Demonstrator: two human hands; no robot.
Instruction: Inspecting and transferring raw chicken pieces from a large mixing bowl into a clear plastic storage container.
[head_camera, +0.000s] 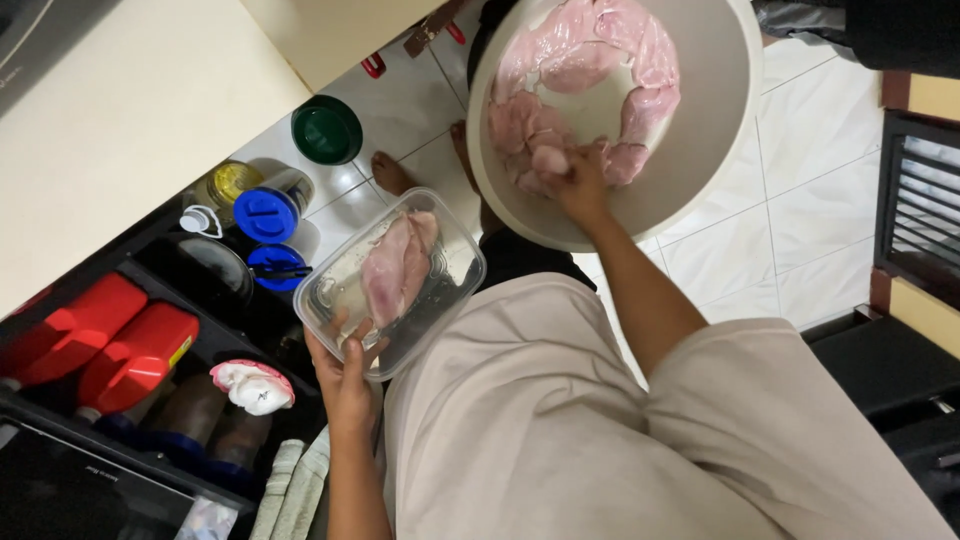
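The left hand (345, 375) grips the near edge of a clear rectangular plastic container (392, 280), which holds a pale pink raw chicken fillet (398, 265). The right hand (578, 180) closes around another raw chicken piece (550, 160) inside a large round beige plastic bowl (700, 150) lined with more fillets, above the white tiled floor (800, 230).

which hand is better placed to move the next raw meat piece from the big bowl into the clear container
Right. The right hand is already inside the pale bowl, fingers on a raw meat piece. The left hand is occupied gripping the clear container from below, beside the bowl.
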